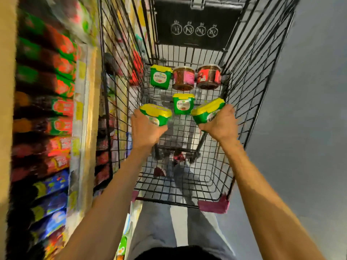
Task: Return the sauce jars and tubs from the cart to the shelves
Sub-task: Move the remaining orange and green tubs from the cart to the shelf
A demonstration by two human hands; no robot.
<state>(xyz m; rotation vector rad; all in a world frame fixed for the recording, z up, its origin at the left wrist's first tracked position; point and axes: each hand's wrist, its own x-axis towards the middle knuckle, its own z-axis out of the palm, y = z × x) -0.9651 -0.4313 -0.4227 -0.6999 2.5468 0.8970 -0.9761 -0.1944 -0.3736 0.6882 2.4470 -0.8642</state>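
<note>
Sauce tubs and jars lie in the wire cart (249, 87), six containers in all, and two of them are in my hands. My left hand (145, 128) grips the left tub (156, 114), fingers curled round its green body, with the lid up and nearly level. My right hand (218, 122) is closed round the right tub (207, 111), which is tilted so its yellow lid slopes toward the cart's middle. I hold both up off the basket floor, about midway along the cart.

Between them and a little farther on, the middle tub (183, 104) stands alone on the wire floor. At the far end three stand in a row: the far tub (160, 76) on the left, then the pink-label jar (183, 78), then the red-label jar (209, 76). They are close together; I cannot tell whether they touch.

All four tubs look alike: squarish green plastic with rounded corners, a yellow lid, and a white-and-red label too blurred to read. The two jars are round and clear-walled, with dark reddish-brown sauce inside.

The shelves (56, 87) run along my left, just beside the cart, packed with blurred red-and-green and blue packs. A black flap (197, 25) with four round white symbols hangs at the cart's far end.
</note>
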